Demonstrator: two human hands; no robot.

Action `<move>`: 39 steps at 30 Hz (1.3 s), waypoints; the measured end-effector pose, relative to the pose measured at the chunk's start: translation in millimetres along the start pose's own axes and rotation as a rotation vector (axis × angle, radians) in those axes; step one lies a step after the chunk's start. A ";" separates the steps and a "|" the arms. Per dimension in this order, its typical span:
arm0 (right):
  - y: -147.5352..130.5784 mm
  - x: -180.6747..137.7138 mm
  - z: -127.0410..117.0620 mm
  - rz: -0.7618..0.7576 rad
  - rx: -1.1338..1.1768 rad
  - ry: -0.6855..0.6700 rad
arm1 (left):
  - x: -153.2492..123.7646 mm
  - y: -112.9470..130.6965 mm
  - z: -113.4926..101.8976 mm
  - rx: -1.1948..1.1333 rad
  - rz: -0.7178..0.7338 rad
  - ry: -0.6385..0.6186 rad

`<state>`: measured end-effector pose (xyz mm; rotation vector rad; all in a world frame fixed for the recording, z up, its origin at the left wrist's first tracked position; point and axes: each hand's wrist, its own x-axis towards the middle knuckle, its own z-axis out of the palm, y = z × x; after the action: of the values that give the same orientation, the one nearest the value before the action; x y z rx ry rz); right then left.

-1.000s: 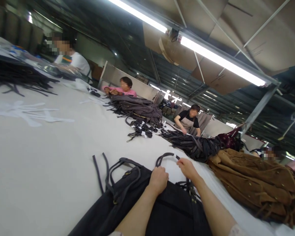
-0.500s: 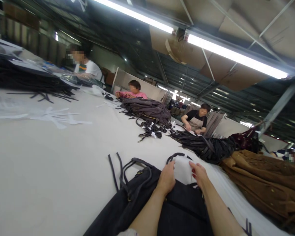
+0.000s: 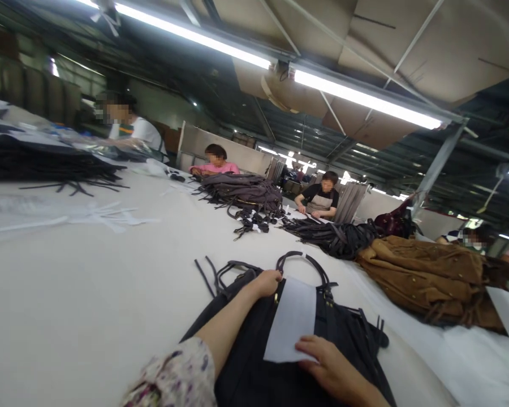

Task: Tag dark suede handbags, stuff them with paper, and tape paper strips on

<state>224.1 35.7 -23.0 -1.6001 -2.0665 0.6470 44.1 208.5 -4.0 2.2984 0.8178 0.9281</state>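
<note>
A black handbag (image 3: 254,345) lies on the table in front of me, with its arched handle (image 3: 302,254) standing up at the far edge. My left hand (image 3: 268,282) is closed at the bag's top edge, by the left foot of that handle. Over the front of the bag hangs a white paper sheet (image 3: 292,319), its upper end just inside the handle. My right hand (image 3: 324,359) has its fingers over the sheet's lower right corner and the thumb near the bottom edge, gripping it. Another dark bag's handles (image 3: 233,271) show behind my left forearm.
Brown bags (image 3: 424,271) are piled at right, beside dark straps (image 3: 339,237). Purplish-brown bags (image 3: 241,189) and tied strap bundles (image 3: 254,219) lie further back. Black pieces (image 3: 46,161) and white strips (image 3: 102,215) are at left. Several co-workers sit across the white table (image 3: 110,294).
The white sheet went from being held up between both hands to lying down the bag's front. My left hand moved to the handle's foot; my right hand came down towards me. The view swung right.
</note>
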 end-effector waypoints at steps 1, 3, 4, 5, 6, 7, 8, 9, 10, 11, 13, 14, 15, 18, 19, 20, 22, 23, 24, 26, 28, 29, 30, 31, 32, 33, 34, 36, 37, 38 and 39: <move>-6.4 -5.7 6.5 -0.001 -0.069 -0.010 | -13.2 9.4 -4.5 0.015 0.011 -0.045; -20.9 -14.1 19.5 0.021 -0.170 -0.007 | -39.7 27.0 -11.3 0.044 0.040 -0.148; -28.2 -17.2 25.9 0.039 -0.209 0.000 | -53.1 35.2 -13.9 0.058 0.060 -0.208; -35.0 -19.9 32.1 0.059 -0.249 0.009 | -66.7 42.9 -16.0 0.071 0.083 -0.272; -40.9 -22.8 38.0 0.079 -0.288 0.018 | -80.7 50.1 -17.9 0.085 0.107 -0.338; -46.0 -26.4 43.3 0.100 -0.319 0.027 | -95.1 56.8 -19.5 0.098 0.132 -0.405; -50.4 -31.0 48.0 0.116 -0.338 0.036 | -109.6 62.9 -20.8 0.108 0.154 -0.463; -54.2 -37.2 52.0 0.128 -0.342 0.045 | -123.9 68.3 -21.9 0.124 0.176 -0.509; -57.9 -45.0 55.0 0.136 -0.330 0.051 | -137.5 73.0 -22.7 0.150 0.197 -0.538; -61.5 -54.5 57.1 0.144 -0.303 0.056 | -149.9 76.7 -23.5 0.186 0.214 -0.556; -68.9 -76.9 57.9 0.162 -0.239 0.039 | -169.5 81.5 -25.1 0.265 0.235 -0.567; -72.3 -88.7 56.5 0.181 -0.223 0.008 | -176.2 82.6 -26.3 0.295 0.235 -0.569; -75.3 -99.9 53.9 0.211 -0.227 -0.038 | -180.8 82.9 -28.0 0.310 0.226 -0.572; -79.7 -125.4 41.2 0.306 -0.319 -0.205 | -184.9 81.3 -36.3 0.292 0.172 -0.600; -79.4 -130.5 36.5 0.326 -0.352 -0.238 | -184.2 80.7 -39.7 0.283 0.154 -0.621; -78.4 -134.0 32.2 0.334 -0.376 -0.251 | -183.1 80.2 -42.9 0.275 0.141 -0.645; -75.2 -137.4 26.2 0.321 -0.401 -0.228 | -181.1 79.5 -47.6 0.261 0.132 -0.683; -73.5 -137.7 24.9 0.309 -0.410 -0.199 | -180.8 79.2 -48.6 0.259 0.134 -0.686; -72.1 -137.5 24.8 0.294 -0.421 -0.168 | -181.3 78.7 -48.6 0.263 0.140 -0.675; -70.3 -136.0 27.3 0.272 -0.450 -0.128 | -184.5 77.0 -45.7 0.283 0.157 -0.624; -69.5 -134.5 32.0 0.283 -0.497 -0.108 | -189.6 73.8 -39.9 0.315 0.175 -0.560; -69.1 -133.9 34.4 0.293 -0.522 -0.106 | -192.2 71.8 -36.6 0.330 0.186 -0.536; -68.2 -133.5 36.6 0.299 -0.544 -0.108 | -194.3 69.6 -33.3 0.340 0.201 -0.519; -66.6 -133.1 38.4 0.299 -0.563 -0.115 | -195.7 67.2 -30.4 0.345 0.218 -0.508; -64.3 -132.6 39.7 0.295 -0.576 -0.125 | -196.2 65.0 -28.0 0.344 0.236 -0.503; -61.1 -132.0 40.5 0.286 -0.580 -0.137 | -196.0 63.0 -26.1 0.340 0.253 -0.501; -57.2 -131.1 40.9 0.274 -0.576 -0.143 | -195.0 61.4 -25.0 0.334 0.267 -0.499; -48.2 -128.6 40.5 0.243 -0.546 -0.127 | -191.4 59.9 -24.6 0.337 0.277 -0.505; -43.8 -127.2 40.1 0.224 -0.517 -0.116 | -189.3 60.0 -25.1 0.348 0.276 -0.516; -39.8 -126.1 39.5 0.203 -0.482 -0.112 | -187.1 60.6 -26.0 0.362 0.275 -0.531; -36.5 -125.5 38.8 0.180 -0.449 -0.120 | -184.9 61.6 -27.0 0.376 0.273 -0.547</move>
<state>201.6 -97.8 -39.2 -2.0566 -2.2896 0.3563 -63.0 44.8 -25.3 2.8447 0.4728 0.2142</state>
